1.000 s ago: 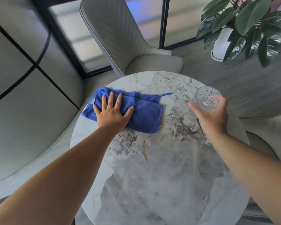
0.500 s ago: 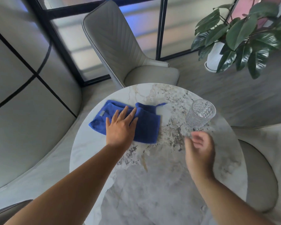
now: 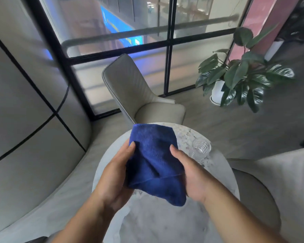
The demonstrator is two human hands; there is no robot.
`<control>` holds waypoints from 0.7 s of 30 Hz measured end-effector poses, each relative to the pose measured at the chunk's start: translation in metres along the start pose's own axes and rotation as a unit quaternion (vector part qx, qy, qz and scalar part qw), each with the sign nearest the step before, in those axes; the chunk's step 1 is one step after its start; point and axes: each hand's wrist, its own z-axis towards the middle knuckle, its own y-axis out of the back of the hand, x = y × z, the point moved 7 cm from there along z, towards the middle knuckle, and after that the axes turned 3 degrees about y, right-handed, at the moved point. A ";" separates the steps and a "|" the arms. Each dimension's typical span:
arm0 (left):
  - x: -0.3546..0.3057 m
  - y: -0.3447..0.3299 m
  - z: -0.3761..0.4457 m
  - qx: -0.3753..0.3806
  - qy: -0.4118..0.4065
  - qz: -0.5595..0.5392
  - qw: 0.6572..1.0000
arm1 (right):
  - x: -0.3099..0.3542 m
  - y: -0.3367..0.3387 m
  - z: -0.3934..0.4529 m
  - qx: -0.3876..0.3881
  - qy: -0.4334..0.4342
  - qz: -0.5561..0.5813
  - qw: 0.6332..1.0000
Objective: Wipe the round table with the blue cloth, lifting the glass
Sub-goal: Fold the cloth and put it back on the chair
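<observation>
Round marble table (image 3: 223,174) below a black-framed window, blue cloth (image 3: 154,162) lifted above the tabletop, left hand (image 3: 116,174) gripping its left edge, right hand (image 3: 191,174) clasping its right edge, glass (image 3: 200,149) standing far right on the table, grey chair (image 3: 140,95) beyond, potted plant (image 3: 239,79) far right.

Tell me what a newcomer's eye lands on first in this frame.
The blue cloth, held up at centre between the left hand and right hand above the round marble table. Next, the cut-pattern glass standing on the table's right side, and the leafy potted plant on the floor beyond.
</observation>
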 end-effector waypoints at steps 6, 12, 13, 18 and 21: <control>0.003 -0.010 -0.035 -0.054 0.001 0.064 0.996 | 0.034 -0.002 -0.068 -0.145 0.167 -0.191 0.956; 0.024 -0.086 -0.061 0.101 -0.002 0.156 0.983 | 0.057 0.028 -0.136 -0.344 0.255 -0.266 0.864; 0.027 -0.094 -0.066 0.119 -0.014 0.180 0.976 | 0.061 0.029 -0.143 -0.359 0.261 -0.264 0.856; 0.025 -0.107 -0.077 0.003 -0.089 0.295 0.951 | 0.084 0.023 -0.183 -0.391 0.321 -0.277 0.817; 0.013 -0.110 -0.076 -0.021 -0.123 0.314 0.941 | 0.090 0.020 -0.194 -0.398 0.335 -0.257 0.814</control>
